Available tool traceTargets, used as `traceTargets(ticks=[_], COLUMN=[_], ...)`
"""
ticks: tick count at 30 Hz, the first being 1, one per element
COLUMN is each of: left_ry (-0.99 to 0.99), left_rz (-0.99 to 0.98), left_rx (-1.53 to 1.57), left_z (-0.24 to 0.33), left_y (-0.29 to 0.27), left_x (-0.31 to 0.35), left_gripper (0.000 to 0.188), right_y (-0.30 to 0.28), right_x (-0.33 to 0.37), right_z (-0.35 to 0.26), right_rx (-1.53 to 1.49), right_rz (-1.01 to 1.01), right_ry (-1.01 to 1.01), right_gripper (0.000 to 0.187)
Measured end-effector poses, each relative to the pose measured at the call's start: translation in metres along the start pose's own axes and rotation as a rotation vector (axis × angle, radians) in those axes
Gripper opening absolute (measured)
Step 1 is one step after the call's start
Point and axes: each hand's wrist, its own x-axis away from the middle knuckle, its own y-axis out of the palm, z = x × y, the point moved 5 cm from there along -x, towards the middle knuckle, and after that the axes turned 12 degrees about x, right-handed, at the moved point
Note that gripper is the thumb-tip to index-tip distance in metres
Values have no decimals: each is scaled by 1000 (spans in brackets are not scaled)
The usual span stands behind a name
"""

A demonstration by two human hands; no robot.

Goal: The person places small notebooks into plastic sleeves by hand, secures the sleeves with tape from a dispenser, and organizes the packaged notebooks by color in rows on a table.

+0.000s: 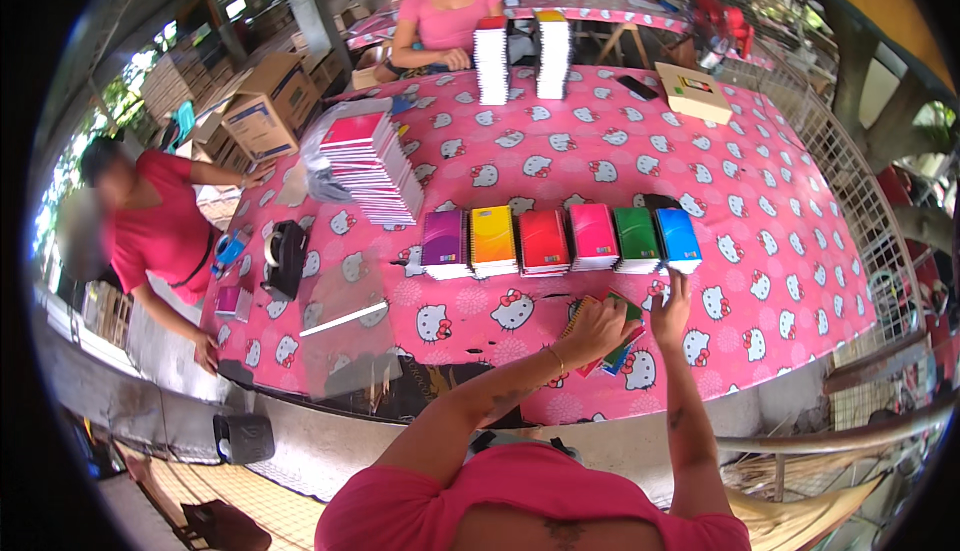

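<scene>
Near the table's front edge my left hand (600, 332) is closed on a fanned bunch of small spiral notebooks (632, 313); orange, green, red and blue covers show around the fingers. My right hand (671, 313) reaches forward with fingers extended, its fingertips at the near edge of the blue notebook stack (679, 237). That stack ends a row of short piles. Leftward from it come green (637, 233), pink (593, 231), red (543, 237), yellow (492, 236) and purple (443, 240) notebook stacks.
A tall notebook stack (370, 166) stands behind the row at left, with two more (490, 61) farther back. A black tape dispenser (285, 259), clear sheet (345, 326), phone (637, 87) and yellowish box (693, 96) lie on the table. People stand at the left and far sides.
</scene>
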Motion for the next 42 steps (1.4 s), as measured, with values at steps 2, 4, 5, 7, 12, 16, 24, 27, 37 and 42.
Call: traceTargets(ticks=[2,4,5,7,12,16,24,27,37,42], left_ry=[-168,-254,-207,-538,-511,-27,-147,-100,-583,103], left_rz=[1,311,374,476,-63,56,-37,49,472,549], left_rx=[255,247,139,-406,-331,-565,-413,-566,-266,-267], left_z=[-1,-68,-118,-159,-204,-179,-204,-201,-187,-71], left_y=[-27,-73,-113,-193,-197,-193,-202,-197,-254,-214], left_x=[-6,-9,3,17,48,62,65,71,76,69], left_gripper=[36,40,39,60,55,33,29,26,8,37], right_y=[2,13,13,9,24,23,47,52,58,67], right_x=[-32,-47,-47,-36,3,43,79,74,83,101], right_z=[-4,6,-3,-3,-18,21,-3,-14,-30,-33], right_rx=[386,433,369,214,-5,-138,-400,-519,-656,-883], right_rz=[-45,-44,-6,-14,-81,-135,-260,-363,-358,-201], right_ry=[-127,-106,-93,-82,-24,352,367,390,437,609], right_gripper=[71,78,75,71,58,59,68,67,60,62])
